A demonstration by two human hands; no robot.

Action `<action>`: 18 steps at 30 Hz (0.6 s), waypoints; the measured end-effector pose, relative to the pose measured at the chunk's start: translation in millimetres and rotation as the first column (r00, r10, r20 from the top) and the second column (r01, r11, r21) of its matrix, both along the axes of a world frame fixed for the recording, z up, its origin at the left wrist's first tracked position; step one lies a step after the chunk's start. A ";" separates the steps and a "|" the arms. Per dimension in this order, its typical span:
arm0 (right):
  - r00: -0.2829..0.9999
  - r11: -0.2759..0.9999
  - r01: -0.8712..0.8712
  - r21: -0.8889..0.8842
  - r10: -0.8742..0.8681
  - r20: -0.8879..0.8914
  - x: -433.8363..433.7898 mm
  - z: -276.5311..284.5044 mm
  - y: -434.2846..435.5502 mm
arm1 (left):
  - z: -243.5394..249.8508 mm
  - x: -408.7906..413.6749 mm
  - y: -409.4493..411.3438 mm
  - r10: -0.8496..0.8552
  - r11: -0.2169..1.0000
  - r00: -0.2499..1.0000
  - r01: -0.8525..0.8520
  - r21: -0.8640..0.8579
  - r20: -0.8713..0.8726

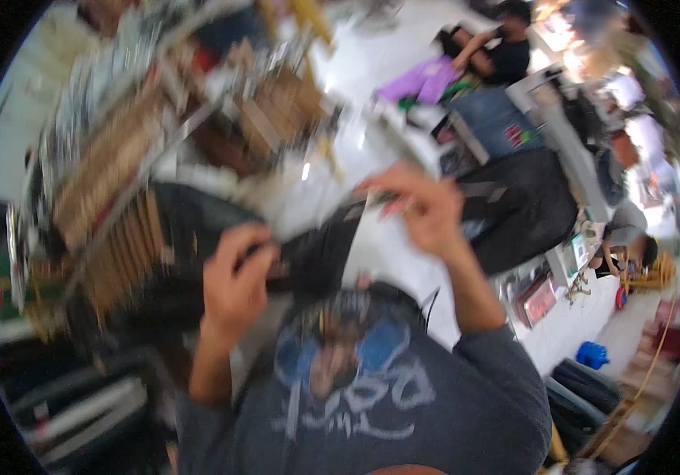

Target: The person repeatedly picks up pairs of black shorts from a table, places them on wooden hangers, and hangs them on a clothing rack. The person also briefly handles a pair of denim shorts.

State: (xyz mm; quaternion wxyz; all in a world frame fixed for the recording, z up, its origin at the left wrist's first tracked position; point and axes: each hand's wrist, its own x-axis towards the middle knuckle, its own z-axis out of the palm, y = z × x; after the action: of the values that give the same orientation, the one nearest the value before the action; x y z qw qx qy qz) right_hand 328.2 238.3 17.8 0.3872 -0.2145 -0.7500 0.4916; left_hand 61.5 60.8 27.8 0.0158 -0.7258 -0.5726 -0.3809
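Black cloth [322,249] spans the space between my two hands, in front of my printed dark T-shirt. Its upper right corner is pinched between the fingers of my right hand [426,205], which is raised over the white floor. My left hand [236,282] has its fingers curled at the cloth's left end. Blur hides whether the left thumb and fingertips grip it. Behind the left hand, more dark fabric [197,219] lies beside the stacked cardboard.
Brown cardboard [114,166] fills a rack at left. To the right, dark garments [518,202] and a denim piece [488,122] lie on a long table. A person [506,53] sits by purple cloth [423,80]; another person [631,234] bends at far right. A blue container [592,354] stands lower right.
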 end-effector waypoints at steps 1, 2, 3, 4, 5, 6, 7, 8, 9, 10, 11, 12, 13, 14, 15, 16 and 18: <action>0.997 0.990 0.007 0.142 0.004 -0.074 2.8 8.5 0.3 | 9.9 0.1 -4.6 0.010 0.999 1.000 -0.011 -0.033 -0.025; 0.988 0.980 -0.037 0.196 0.065 -0.137 -0.3 10.9 0.0 | 11.0 2.6 -11.8 0.037 0.996 0.994 -0.027 -0.091 0.107; 0.971 0.955 -0.055 0.292 0.119 -0.206 -6.5 13.0 1.6 | 25.5 2.4 -8.8 -0.003 1.000 1.000 0.003 -0.026 -0.009; 0.965 0.955 -0.100 0.281 0.162 -0.206 -13.8 16.1 -3.4 | 30.7 3.9 -14.3 0.017 0.999 1.000 -0.018 -0.039 -0.015; 0.963 0.952 -0.124 0.280 0.184 -0.199 -15.9 18.8 -6.1 | 29.9 3.6 -13.0 0.005 1.000 1.000 -0.005 -0.023 -0.014; 0.961 0.948 -0.143 0.284 0.202 -0.190 -18.1 17.8 -6.8 | 27.8 2.5 -9.3 -0.013 1.000 1.000 0.013 -0.003 -0.012; 0.955 0.950 -0.166 0.265 0.221 -0.196 -21.9 13.7 -8.1 | 26.2 1.8 -9.0 -0.031 0.999 0.999 0.031 0.019 -0.011; 0.950 0.951 -0.187 0.248 0.239 -0.202 -27.0 10.0 -10.4 | 25.2 1.7 -11.6 -0.012 1.000 1.000 0.013 0.017 -0.017; 0.944 0.949 -0.202 0.241 0.255 -0.211 -32.2 8.2 -10.1 | 24.7 1.5 -12.4 -0.008 1.000 1.000 0.008 0.015 -0.023; 0.934 0.944 -0.205 0.258 0.268 -0.237 -38.5 6.7 -10.8 | 24.7 1.7 -14.1 -0.004 1.000 1.000 0.004 0.012 -0.030; 0.931 0.941 -0.219 0.258 0.280 -0.232 -41.9 6.1 -11.4 | 24.8 1.9 -15.5 -0.001 1.000 0.999 0.002 0.010 -0.037; 0.928 0.938 -0.233 0.259 0.293 -0.229 -45.6 6.3 -11.9 | 24.9 1.1 -16.2 -0.005 1.000 0.999 0.005 0.006 -0.040; 0.925 0.934 -0.245 0.260 0.305 -0.225 -48.5 7.2 -12.9 | 25.2 0.5 -16.7 -0.010 1.000 0.999 0.010 0.003 -0.043; 0.925 0.937 -0.262 0.232 0.312 -0.217 -50.1 8.9 -15.4 | 25.6 0.1 -17.2 -0.016 1.000 0.999 0.016 -0.001 -0.045; 0.919 0.932 -0.277 0.232 0.328 -0.219 -53.9 8.4 -16.9 | 26.7 0.1 -18.7 -0.013 1.000 0.999 0.013 -0.003 -0.049; 0.913 0.928 -0.291 0.232 0.342 -0.222 -57.7 7.4 -18.5 | 27.8 0.3 -20.3 -0.011 1.000 0.999 0.011 -0.005 -0.053; 0.895 0.893 -0.339 0.296 0.403 -0.189 -63.7 8.9 -19.0 | 29.6 1.4 -23.1 -0.007 1.000 0.999 0.007 -0.006 -0.052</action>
State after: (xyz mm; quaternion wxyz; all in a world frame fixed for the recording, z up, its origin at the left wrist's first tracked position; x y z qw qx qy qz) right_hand 264.5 219.3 26.7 0.3994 0.0479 -0.7804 0.4787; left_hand 63.0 37.8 57.4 0.0272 -0.7377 -0.5705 -0.3600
